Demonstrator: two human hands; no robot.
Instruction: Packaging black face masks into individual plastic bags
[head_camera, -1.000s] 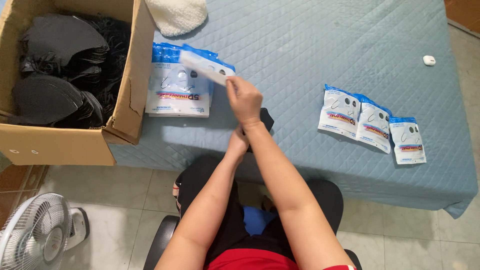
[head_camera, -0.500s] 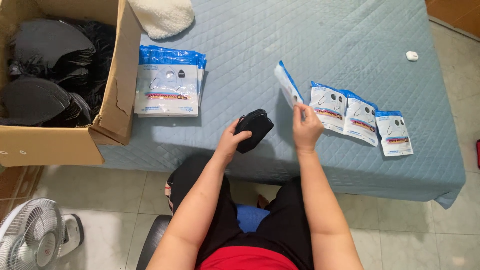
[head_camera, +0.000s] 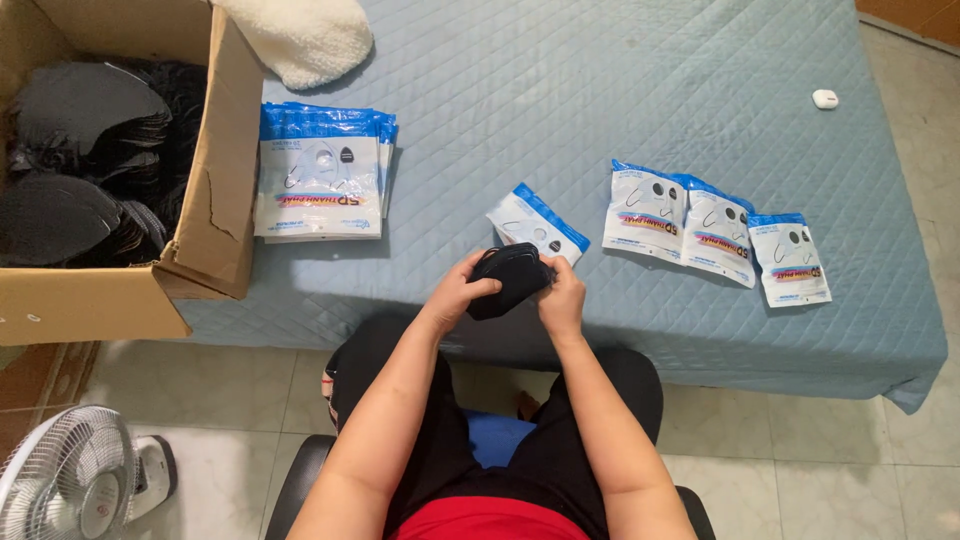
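Both hands meet at the near edge of the blue quilted bed (head_camera: 600, 100). My left hand (head_camera: 462, 288) and my right hand (head_camera: 562, 296) grip a folded black face mask (head_camera: 506, 274) between them. Just beyond the mask lies a single white-and-blue pouch (head_camera: 530, 222), flat on the quilt. A stack of the same pouches (head_camera: 318, 172) sits to the left, beside the box. Three more pouches (head_camera: 712, 232) lie in an overlapping row to the right.
An open cardboard box (head_camera: 210, 220) full of black masks (head_camera: 80, 170) stands at the left. A white fluffy item (head_camera: 300, 35) lies at the top. A small white object (head_camera: 825, 98) rests far right. A floor fan (head_camera: 70, 480) stands lower left.
My right hand has laid the single pouch down on the quilt and come back to the mask. Both hands now grip the black mask together.
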